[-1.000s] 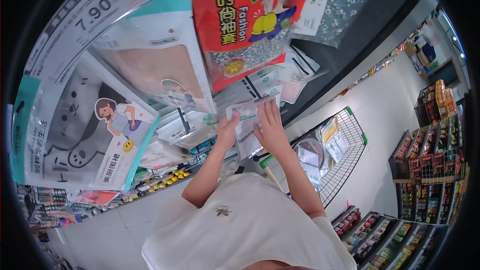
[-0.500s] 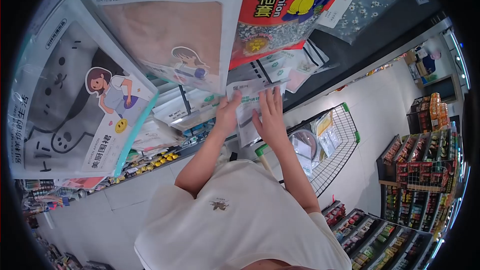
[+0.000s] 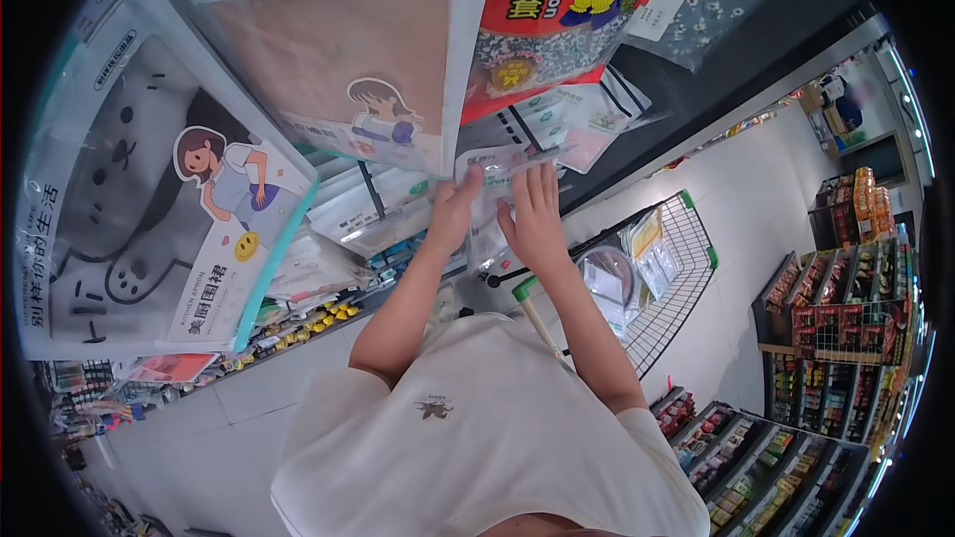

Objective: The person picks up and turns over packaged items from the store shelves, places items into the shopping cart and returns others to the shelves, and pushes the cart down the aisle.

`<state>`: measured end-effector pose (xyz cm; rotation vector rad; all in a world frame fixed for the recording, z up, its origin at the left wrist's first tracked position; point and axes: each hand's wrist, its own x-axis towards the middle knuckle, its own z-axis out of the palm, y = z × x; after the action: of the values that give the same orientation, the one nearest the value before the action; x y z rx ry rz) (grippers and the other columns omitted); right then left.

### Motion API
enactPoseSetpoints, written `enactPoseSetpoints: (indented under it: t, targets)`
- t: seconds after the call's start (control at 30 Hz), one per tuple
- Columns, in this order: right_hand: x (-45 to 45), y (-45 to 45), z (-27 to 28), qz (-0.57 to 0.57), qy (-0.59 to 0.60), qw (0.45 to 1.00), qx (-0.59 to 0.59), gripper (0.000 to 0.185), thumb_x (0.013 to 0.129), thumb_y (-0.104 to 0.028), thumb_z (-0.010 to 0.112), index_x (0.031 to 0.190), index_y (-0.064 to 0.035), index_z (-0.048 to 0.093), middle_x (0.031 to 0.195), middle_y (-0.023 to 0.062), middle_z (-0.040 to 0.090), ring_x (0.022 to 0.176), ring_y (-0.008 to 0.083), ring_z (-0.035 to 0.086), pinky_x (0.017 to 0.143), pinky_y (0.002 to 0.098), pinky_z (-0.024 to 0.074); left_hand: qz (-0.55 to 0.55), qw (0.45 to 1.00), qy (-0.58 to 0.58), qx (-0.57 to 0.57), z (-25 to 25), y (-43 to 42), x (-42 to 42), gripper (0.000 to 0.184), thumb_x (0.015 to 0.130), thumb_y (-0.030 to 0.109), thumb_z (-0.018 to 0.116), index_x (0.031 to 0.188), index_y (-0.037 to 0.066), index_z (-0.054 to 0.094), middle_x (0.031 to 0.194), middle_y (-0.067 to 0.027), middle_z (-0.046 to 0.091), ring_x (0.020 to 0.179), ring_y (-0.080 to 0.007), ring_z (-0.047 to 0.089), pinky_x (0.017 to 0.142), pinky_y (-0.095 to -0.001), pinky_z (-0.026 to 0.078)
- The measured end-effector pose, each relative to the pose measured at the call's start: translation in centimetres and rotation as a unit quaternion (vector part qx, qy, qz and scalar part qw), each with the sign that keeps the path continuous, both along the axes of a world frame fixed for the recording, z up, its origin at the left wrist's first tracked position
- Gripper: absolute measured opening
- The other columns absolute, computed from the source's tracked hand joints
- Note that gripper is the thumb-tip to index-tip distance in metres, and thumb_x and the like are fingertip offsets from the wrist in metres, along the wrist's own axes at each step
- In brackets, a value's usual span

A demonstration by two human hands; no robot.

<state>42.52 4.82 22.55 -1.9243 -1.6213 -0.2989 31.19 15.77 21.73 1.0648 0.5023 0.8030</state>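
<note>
A clear plastic package with pale print [image 3: 486, 232] hangs at the rack in front of my chest. My left hand [image 3: 454, 211] holds its left edge, the thumb on the front and the other fingers mostly hidden behind. My right hand [image 3: 535, 217] lies against its right side, fingers stretched upward and thumb apart. Just above are more hanging clear packets [image 3: 557, 119] and a red sleeve package [image 3: 547, 25]. To the left hang a pink apron package [image 3: 338, 60] and a grey apron package [image 3: 129, 199].
A wire shopping cart [image 3: 686, 251] with a round item and flat packets stands to the right of my right forearm. Farther right are snack shelves [image 3: 846, 288]. A dark rack panel [image 3: 716, 89] runs above the cart. Small yellow items [image 3: 308, 326] line a low shelf.
The rack packages have shifted in view, with the pink apron package now showing more fully. Both hands remain at the clear package, which has moved slightly up in view.
</note>
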Motion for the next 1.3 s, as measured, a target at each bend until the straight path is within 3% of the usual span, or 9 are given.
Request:
enactPoseSetpoints:
  t: [0.2,0.47,0.63,0.77,0.87,1.0,1.2,1.27,1.3]
  targets:
    - [-0.1,-0.1,0.4,0.006,-0.014,1.0,-0.015,0.059,0.088,-0.013,0.067,0.14,0.0044,0.043,0.148,0.0299,0.039,0.142,0.055,0.029,0.117,0.0619,0.0254,0.019,0.998,-0.012,-0.059,-1.7,0.2,-0.1,0.05,0.103,0.044,0.059,0.126,0.0,0.063,0.12,-0.0058,0.065,0.11,-0.013,0.056,0.097,-0.0297,0.043]
    - [-0.3,0.0,0.2,-0.013,-0.007,0.999,-0.048,0.061,0.087,-0.012,0.065,0.142,0.0023,0.042,0.149,0.0279,0.038,0.144,0.0521,0.027,0.117,0.0605,0.0259,0.026,0.983,0.153,0.103,-2.4,0.1,-2.0,0.039,0.105,0.03,0.058,0.128,-0.001,0.061,0.118,-0.0072,0.066,0.104,-0.0122,0.057,0.093,-0.0257,0.044]
    - [-0.3,-1.1,-1.3,-0.014,0.007,0.998,-0.053,0.069,0.086,-0.011,0.065,0.149,-0.0014,0.039,0.155,0.0264,0.033,0.146,0.0494,0.026,0.118,0.0592,0.026,0.045,0.984,0.106,0.135,-5.0,-2.1,-5.5,0.035,0.106,0.02,0.055,0.132,-0.003,0.058,0.125,-0.011,0.066,0.112,-0.0155,0.061,0.098,-0.0274,0.045]
    - [1.4,-4.8,-4.8,-0.043,0.024,0.996,-0.08,0.071,0.086,-0.009,0.064,0.152,-0.002,0.036,0.158,0.0257,0.03,0.146,0.0478,0.028,0.118,0.0562,0.0278,0.024,0.976,0.172,0.13,-6.5,-2.5,-8.8,0.036,0.106,0.018,0.054,0.135,-0.003,0.057,0.129,-0.015,0.065,0.118,-0.0195,0.062,0.101,-0.0303,0.046]
    - [4.6,-10.4,-10.5,-0.117,0.149,0.977,-0.097,0.068,0.089,-0.006,0.061,0.152,-0.001,0.034,0.158,0.0281,0.03,0.143,0.0466,0.035,0.116,0.0462,0.0349,-0.005,0.974,0.191,0.119,-8.3,-1.8,-10.6,0.038,0.106,0.022,0.055,0.132,-0.005,0.06,0.123,-0.0152,0.069,0.113,-0.02,0.065,0.1,-0.0309,0.047]
    - [9.3,-23.6,-22.3,-0.332,0.203,0.909,-0.152,0.066,0.09,-0.01,0.063,0.149,0.0025,0.036,0.153,0.0305,0.037,0.138,0.0473,0.042,0.113,0.0459,0.0392,-0.143,0.935,0.301,0.121,-9.4,-0.6,-10.9,0.04,0.105,0.026,0.057,0.132,-0.004,0.06,0.121,-0.015,0.07,0.111,-0.0192,0.066,0.099,-0.0306,0.048]
    - [9.7,-41.2,-34.6,-0.648,0.33,0.679,-0.103,0.059,0.087,-0.022,0.067,0.132,0.011,0.048,0.13,0.0322,0.059,0.119,0.0479,0.058,0.101,0.05,0.0465,-0.226,0.884,0.349,0.212,-8.7,-3.3,-8.6,0.043,0.103,0.029,0.059,0.135,0.0,0.059,0.125,-0.0199,0.069,0.114,-0.0241,0.067,0.097,-0.0345,0.05]
    - [9.6,-43.7,-38.3,-0.701,0.457,0.547,-0.009,0.06,0.088,-0.033,0.072,0.124,0.0139,0.059,0.102,0.0246,0.068,0.091,0.0345,0.067,0.084,0.0436,0.0532,-0.263,0.86,0.366,0.24,-9.4,-3.9,-7.6,0.043,0.103,0.029,0.059,0.135,0.0,0.058,0.126,-0.0181,0.068,0.116,-0.0225,0.066,0.098,-0.0326,0.049]
    - [9.2,-43.7,-38.3,-0.702,0.463,0.541,0.0,0.06,0.088,-0.033,0.072,0.124,0.0139,0.059,0.102,0.0246,0.068,0.091,0.0345,0.067,0.084,0.0436,0.0532,-0.289,0.839,0.378,0.263,-9.8,-4.0,-7.1,0.043,0.103,0.028,0.059,0.136,-0.001,0.057,0.127,-0.0163,0.068,0.118,-0.0209,0.064,0.1,-0.0306,0.048]
